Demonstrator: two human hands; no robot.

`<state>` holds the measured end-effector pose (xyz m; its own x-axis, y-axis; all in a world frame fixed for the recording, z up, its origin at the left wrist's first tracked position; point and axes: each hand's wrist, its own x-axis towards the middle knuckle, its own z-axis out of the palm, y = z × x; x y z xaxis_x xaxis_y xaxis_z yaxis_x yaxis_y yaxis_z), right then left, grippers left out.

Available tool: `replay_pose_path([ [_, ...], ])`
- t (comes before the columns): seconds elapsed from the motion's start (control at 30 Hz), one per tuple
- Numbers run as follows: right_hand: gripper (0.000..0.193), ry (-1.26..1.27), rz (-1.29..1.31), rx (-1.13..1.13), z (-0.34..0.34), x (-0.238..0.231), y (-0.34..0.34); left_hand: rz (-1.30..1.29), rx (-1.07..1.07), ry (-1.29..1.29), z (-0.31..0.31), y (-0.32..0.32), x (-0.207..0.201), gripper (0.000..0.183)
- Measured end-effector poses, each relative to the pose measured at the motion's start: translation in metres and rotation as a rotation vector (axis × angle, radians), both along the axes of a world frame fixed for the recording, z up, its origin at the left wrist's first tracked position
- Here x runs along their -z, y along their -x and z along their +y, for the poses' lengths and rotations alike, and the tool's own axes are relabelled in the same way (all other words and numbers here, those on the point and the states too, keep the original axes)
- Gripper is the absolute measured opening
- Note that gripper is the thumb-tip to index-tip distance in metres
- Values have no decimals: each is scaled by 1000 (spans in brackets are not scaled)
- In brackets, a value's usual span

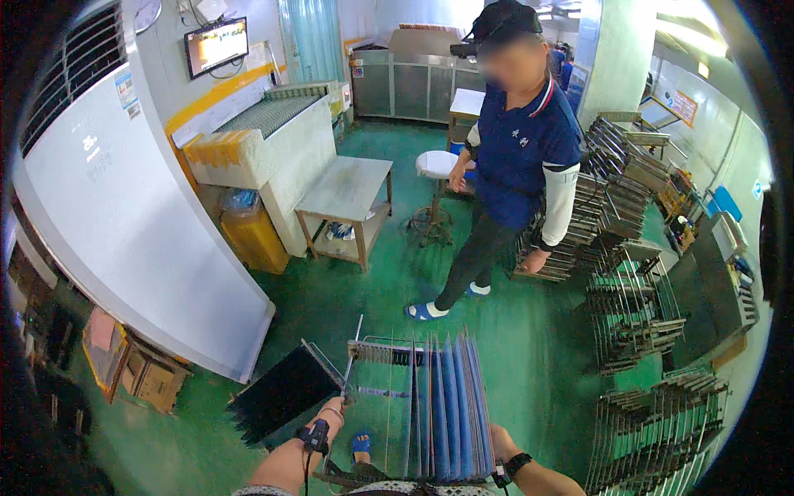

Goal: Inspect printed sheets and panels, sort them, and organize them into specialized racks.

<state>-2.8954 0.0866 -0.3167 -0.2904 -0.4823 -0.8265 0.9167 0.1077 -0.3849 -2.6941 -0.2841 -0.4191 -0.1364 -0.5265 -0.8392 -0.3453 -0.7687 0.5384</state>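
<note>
A metal rack [383,353] stands in front of me. Thin blue panels [451,405] stand upright side by side in its right half, while its left part shows open slots. My left hand [332,412] is closed at the rack's left side frame, beside a batch of dark panels [289,393] that lies tilted to the left. My right hand [503,446] is against the outer right side of the blue panels; its fingers are hidden behind them. Both wrists wear dark bands with small devices.
Another person [517,140] in a dark blue shirt stands ahead, one hand near stacked metal racks [571,219]. More racks [653,438] line the right. A white panel [149,215] leans at left. Beyond are a metal table [347,188], a round stool [437,164] and a yellow bin [252,236].
</note>
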Motion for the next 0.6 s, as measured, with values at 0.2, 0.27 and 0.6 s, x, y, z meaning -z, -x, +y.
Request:
replay_pose_path([
  [0.2,35,187,-80,-174,7,36,57,-99,-107,21,-10,4,69,16],
  [0.27,34,109,244,-236,15,26,72,-63,-63,3,10,34,36,16],
  [0.6,41,249,40,-204,13,28,97,-238,601,430,56,30,-79,34],
])
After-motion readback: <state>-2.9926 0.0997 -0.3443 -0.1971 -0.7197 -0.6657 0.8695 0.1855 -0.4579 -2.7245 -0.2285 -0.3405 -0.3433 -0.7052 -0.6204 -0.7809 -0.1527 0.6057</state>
